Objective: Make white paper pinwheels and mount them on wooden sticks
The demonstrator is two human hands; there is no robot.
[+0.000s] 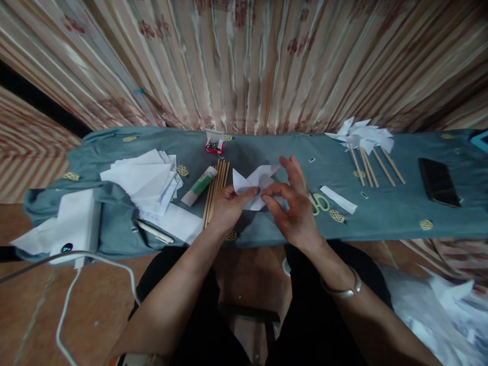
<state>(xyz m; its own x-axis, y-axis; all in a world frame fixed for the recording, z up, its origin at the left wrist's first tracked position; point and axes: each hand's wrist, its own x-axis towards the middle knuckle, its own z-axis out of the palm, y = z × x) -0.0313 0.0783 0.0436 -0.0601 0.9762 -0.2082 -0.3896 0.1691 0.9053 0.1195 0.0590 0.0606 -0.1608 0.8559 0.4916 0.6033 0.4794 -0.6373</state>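
A folded white paper shape (254, 182) is held above the teal cloth-covered table (396, 213), with pointed flaps sticking up. My left hand (229, 206) pinches its left side, thumb on top. My right hand (295, 206) pinches the paper's middle with thumb and forefinger, the other fingers raised. A bundle of thin wooden sticks (215, 190) lies just left of my left hand, with a glue stick (199, 186) beside it. Green-handled scissors (319, 203) lie partly hidden behind my right hand.
A stack of white paper sheets (143, 180) and a white box (76, 221) with a cable sit at the left. Finished paper pinwheels on sticks (366, 145) lie at the right, a black phone (437, 181) beyond. A small red pin box (214, 145) stands at the back, before a curtain.
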